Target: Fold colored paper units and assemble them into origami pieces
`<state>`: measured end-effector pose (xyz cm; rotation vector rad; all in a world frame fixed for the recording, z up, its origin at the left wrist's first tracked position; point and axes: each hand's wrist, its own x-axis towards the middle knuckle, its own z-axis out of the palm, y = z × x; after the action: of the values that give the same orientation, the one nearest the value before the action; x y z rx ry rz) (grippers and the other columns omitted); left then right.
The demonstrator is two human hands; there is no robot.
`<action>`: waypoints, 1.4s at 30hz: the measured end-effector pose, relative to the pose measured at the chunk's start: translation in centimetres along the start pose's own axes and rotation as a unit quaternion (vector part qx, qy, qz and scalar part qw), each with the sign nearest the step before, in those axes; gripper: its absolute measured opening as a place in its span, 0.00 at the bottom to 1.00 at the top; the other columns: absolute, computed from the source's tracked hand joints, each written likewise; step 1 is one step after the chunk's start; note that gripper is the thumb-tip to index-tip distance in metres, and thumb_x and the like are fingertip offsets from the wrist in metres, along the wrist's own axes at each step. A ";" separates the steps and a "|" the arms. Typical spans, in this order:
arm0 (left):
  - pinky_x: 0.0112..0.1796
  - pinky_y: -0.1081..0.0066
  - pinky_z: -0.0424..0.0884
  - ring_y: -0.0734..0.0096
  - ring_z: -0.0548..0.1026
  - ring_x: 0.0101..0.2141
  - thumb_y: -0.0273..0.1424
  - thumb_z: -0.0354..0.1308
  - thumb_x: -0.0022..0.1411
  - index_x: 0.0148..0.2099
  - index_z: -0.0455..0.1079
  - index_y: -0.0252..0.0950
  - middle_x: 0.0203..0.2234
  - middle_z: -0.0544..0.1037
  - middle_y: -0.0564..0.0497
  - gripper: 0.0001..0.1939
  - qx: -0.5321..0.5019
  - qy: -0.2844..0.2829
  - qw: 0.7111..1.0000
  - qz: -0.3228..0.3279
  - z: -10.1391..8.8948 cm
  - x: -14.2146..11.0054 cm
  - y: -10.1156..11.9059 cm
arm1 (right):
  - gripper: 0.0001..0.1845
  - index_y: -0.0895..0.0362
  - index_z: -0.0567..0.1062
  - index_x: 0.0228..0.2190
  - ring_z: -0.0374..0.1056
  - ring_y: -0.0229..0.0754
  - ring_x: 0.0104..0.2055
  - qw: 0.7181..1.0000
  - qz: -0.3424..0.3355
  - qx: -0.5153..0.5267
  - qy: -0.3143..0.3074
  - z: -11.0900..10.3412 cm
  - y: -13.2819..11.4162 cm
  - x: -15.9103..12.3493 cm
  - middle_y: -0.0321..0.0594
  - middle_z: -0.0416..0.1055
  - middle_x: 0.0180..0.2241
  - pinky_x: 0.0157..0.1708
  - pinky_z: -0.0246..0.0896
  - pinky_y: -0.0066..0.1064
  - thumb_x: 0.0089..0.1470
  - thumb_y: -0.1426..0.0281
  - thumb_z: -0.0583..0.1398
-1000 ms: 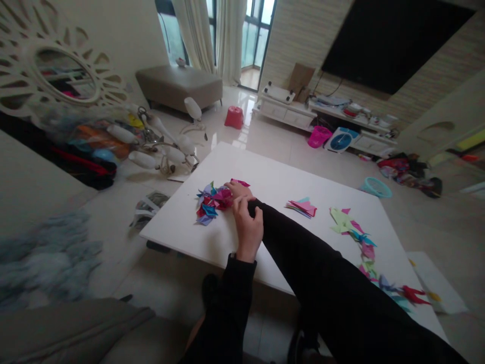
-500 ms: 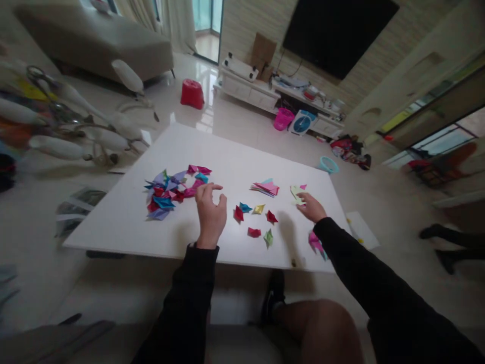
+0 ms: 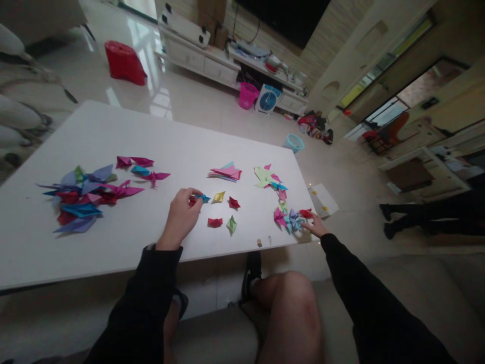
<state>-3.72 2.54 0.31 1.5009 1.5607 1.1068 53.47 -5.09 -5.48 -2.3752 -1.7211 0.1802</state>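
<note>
My left hand (image 3: 182, 213) rests on the white table (image 3: 113, 136), its fingers pinched on a small red and blue folded paper piece (image 3: 199, 198). Beside it lie loose folded pieces: yellow (image 3: 219, 196), red (image 3: 234, 203), red (image 3: 214, 222) and green (image 3: 231, 224). My right hand (image 3: 315, 226) reaches to the table's right front corner, fingers touching a red piece (image 3: 305, 213) at the end of a chain of joined paper shapes (image 3: 282, 205). A big pile of folded papers (image 3: 89, 192) lies to the left. A small stack of flat sheets (image 3: 226, 172) sits mid-table.
My bare knee (image 3: 290, 293) is below the table edge. On the floor beyond stand a red stool (image 3: 124, 62), a pink basket (image 3: 247, 95), a blue fan (image 3: 267, 99) and a teal bowl (image 3: 294, 143). Another person's legs (image 3: 424, 220) stretch in at right.
The view swung right and down. My right hand moved from the green piece down the chain to the table's corner. My left hand shifted right and pinched a small piece.
</note>
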 end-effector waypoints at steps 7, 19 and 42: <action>0.45 0.58 0.75 0.60 0.76 0.40 0.32 0.54 0.59 0.40 0.73 0.37 0.40 0.75 0.45 0.09 0.032 -0.026 0.999 0.003 0.6 -0.2 -0.6 | 0.49 0.54 0.66 0.60 0.62 0.56 0.63 0.991 -0.093 0.010 -0.097 4.6 -7.0 1.3 0.53 0.60 0.60 0.61 0.59 0.46 0.40 0.51 0.72; 0.43 0.61 0.76 0.61 0.76 0.40 0.30 0.53 0.60 0.40 0.72 0.37 0.40 0.75 0.46 0.08 0.019 -0.019 1.000 -0.003 -0.9 -0.5 -0.1 | 0.18 0.54 0.78 0.46 0.69 0.51 0.49 0.992 -0.092 -0.063 -0.052 6.6 -12.6 1.1 0.48 0.69 0.53 0.47 0.67 0.38 0.52 0.66 0.64; 0.39 0.65 0.76 0.64 0.78 0.37 0.29 0.54 0.59 0.39 0.72 0.37 0.38 0.76 0.47 0.07 -0.050 0.011 0.999 0.006 -1.5 -0.7 -0.1 | 0.10 0.52 0.76 0.34 0.71 0.53 0.47 0.982 -0.162 0.081 0.049 -2.3 -18.1 2.7 0.47 0.74 0.43 0.50 0.67 0.44 0.48 0.63 0.64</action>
<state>-5.10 1.69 0.76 1.4375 1.4900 1.1948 38.05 2.77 1.04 -1.9267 -1.9329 0.1438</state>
